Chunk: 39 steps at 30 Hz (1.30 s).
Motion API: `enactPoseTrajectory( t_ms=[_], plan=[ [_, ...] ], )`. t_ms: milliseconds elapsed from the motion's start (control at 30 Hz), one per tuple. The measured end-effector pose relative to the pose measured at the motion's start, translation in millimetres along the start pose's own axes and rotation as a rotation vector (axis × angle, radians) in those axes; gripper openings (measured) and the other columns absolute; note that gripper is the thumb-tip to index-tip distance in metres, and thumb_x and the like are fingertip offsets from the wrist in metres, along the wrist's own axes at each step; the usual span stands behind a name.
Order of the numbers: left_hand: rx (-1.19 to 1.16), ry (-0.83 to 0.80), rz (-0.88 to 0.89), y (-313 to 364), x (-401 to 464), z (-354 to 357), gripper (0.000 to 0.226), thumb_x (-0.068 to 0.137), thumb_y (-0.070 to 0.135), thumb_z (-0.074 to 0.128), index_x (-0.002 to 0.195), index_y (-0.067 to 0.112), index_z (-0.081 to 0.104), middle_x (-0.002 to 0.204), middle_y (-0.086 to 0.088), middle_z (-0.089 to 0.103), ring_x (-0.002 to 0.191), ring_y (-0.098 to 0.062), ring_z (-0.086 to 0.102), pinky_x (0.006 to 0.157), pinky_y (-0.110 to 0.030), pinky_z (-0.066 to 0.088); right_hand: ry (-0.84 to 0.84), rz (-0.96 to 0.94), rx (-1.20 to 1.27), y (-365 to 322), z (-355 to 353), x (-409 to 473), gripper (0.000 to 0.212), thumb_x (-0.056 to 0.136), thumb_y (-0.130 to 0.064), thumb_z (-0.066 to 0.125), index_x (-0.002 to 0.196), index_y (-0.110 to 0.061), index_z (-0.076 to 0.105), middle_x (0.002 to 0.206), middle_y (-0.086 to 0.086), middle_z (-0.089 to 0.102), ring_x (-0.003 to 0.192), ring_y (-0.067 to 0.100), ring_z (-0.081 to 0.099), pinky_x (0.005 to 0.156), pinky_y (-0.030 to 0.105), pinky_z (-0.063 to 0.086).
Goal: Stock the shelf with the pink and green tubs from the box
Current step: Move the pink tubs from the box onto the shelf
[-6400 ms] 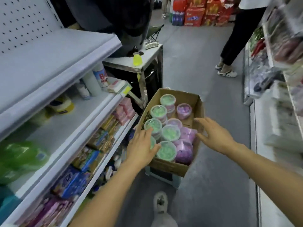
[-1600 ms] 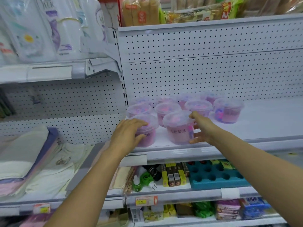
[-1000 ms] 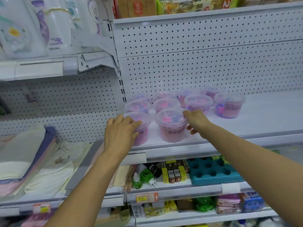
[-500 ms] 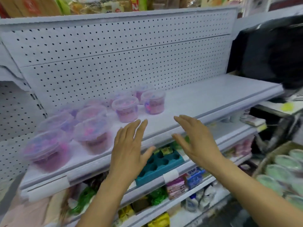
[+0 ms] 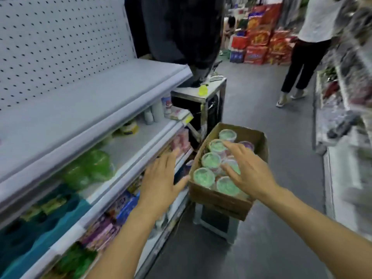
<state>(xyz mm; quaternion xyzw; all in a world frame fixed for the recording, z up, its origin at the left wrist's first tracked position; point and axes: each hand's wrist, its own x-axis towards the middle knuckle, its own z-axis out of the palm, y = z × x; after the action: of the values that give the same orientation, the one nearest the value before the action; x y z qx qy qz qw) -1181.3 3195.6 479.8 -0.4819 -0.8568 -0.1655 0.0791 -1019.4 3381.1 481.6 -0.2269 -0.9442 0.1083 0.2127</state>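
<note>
I have both hands out over the aisle and neither one holds anything. My right hand [image 5: 248, 174] hovers over the cardboard box [image 5: 219, 198], fingers spread wide above the green tubs [image 5: 211, 160] packed along its left side. My left hand [image 5: 161, 178] is flat and open just outside the box's left wall, in front of the lower shelf edge. At least one pink tub [image 5: 247, 144] sits near the box's far right corner, partly hidden behind my right fingers; the blur makes it hard to say whether more lie underneath.

I judge these tubs to be light, thin clear plastic with snap lids, so stiff enough at the rim but likely to flex if squeezed mid-wall. The lids look smooth and may be slick, so I would take each one around the rim from above, fingers down the sides, rather than lift by the lid alone.

The empty white shelf [image 5: 96, 101] lies well to my left, above the stocked rows.
</note>
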Motion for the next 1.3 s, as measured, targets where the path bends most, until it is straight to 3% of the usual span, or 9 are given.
enactPoseTrajectory(
  t_ms=[133,367,767,933,1100,1200,1300],
  plan=[
    [-0.083,-0.176,0.083,37.1,44.0,56.0,0.075,0.089,0.057,0.049,0.15,0.028,0.016,0.146,0.004,0.037,0.132,-0.02,0.038,0.096,-0.037,0.04,-0.056,0.209,0.016,82.0,5.6,-9.3,0.055,0.093,-0.034,0.053,0.143,-0.022,0.035,0.137,0.005,0.049,0.118,0.029,0.051,0.082,0.039,0.047],
    [-0.122,-0.384,0.165,58.5,133.1,141.3,0.073,0.089,0.052,0.052,0.149,0.026,0.019,0.148,0.002,0.037,0.133,-0.021,0.037,0.099,-0.039,0.041,-0.178,0.458,0.052,182.4,42.3,3.6,0.052,0.094,-0.035,0.049,0.142,-0.026,0.031,0.137,-0.001,0.046,0.119,0.021,0.05,0.086,0.04,0.049],
    [-0.313,-0.656,0.027,32.2,332.1,292.7,0.068,0.088,0.04,0.062,0.146,0.021,0.031,0.147,-0.003,0.04,0.133,-0.021,0.04,0.105,-0.04,0.038,-0.367,0.709,0.145,303.0,150.4,135.6,0.056,0.094,-0.031,0.05,0.145,-0.023,0.027,0.138,0.006,0.046,0.117,0.027,0.053,0.089,0.039,0.047],
    [-0.32,-0.755,0.096,48.3,382.4,373.8,0.056,0.09,0.037,0.059,0.14,0.018,0.042,0.143,-0.002,0.046,0.13,-0.019,0.043,0.105,-0.035,0.038,-0.409,0.845,0.227,357.6,204.7,176.4,0.056,0.093,-0.031,0.053,0.142,-0.018,0.03,0.14,0.011,0.045,0.122,0.029,0.05,0.096,0.043,0.044],
    [-0.217,-0.887,0.242,74.2,408.7,455.9,0.045,0.094,0.029,0.054,0.135,0.014,0.048,0.137,-0.008,0.052,0.125,-0.025,0.048,0.103,-0.037,0.04,-0.413,1.022,0.309,408.4,261.2,198.2,0.055,0.095,-0.027,0.052,0.142,-0.007,0.033,0.138,0.016,0.049,0.125,0.031,0.048,0.101,0.038,0.039],
    [0.062,-0.834,0.474,83.1,418.4,499.7,0.032,0.092,0.025,0.052,0.122,0.014,0.055,0.121,-0.01,0.062,0.115,-0.027,0.054,0.103,-0.036,0.033,-0.395,1.153,0.373,438.8,294.8,209.7,0.055,0.095,-0.029,0.052,0.141,-0.004,0.035,0.137,0.016,0.051,0.124,0.032,0.049,0.102,0.037,0.039],
    [0.291,-0.865,0.584,85.8,421.3,529.4,0.03,0.09,0.019,0.052,0.118,0.014,0.055,0.114,-0.008,0.065,0.11,-0.025,0.058,0.108,-0.036,0.028,-0.386,1.2,0.384,462.1,327.6,222.2,0.047,0.095,-0.028,0.051,0.132,-0.001,0.044,0.131,0.019,0.055,0.119,0.034,0.052,0.097,0.037,0.042]
  ],
)
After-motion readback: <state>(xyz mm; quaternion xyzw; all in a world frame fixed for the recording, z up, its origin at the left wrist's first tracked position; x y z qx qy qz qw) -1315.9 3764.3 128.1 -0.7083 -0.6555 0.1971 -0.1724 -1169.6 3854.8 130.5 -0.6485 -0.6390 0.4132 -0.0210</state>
